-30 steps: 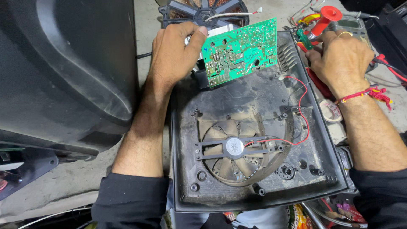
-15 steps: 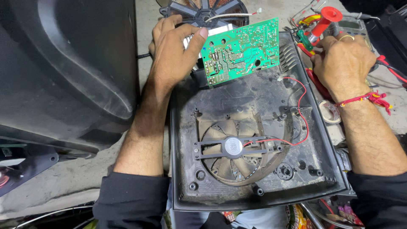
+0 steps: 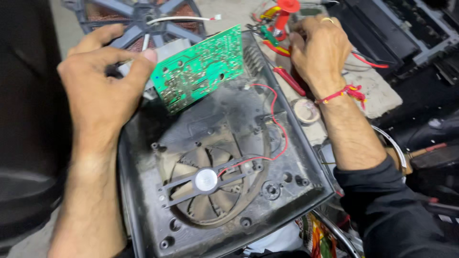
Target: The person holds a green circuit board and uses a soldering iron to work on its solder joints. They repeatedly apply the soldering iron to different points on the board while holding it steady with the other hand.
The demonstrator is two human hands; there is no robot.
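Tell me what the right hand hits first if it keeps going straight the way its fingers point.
The right hand points up and left toward the tool pile. Its fingertips are already at the red-handled pliers, with a red-topped tool just beyond. Depth is unclear, so contact can't be confirmed.

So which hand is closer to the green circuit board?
Left. The left hand grips the green circuit board at its edge; the right hand is off to its right, among tools.

Black housing point(image 3: 215, 143): near corner cut off by the bottom edge.
Right hand point(image 3: 320, 48): fingertips hidden among tools beyond the housing; grip unclear.
Circuit board point(image 3: 198, 69): left edge hidden behind left hand point(image 3: 103, 81).
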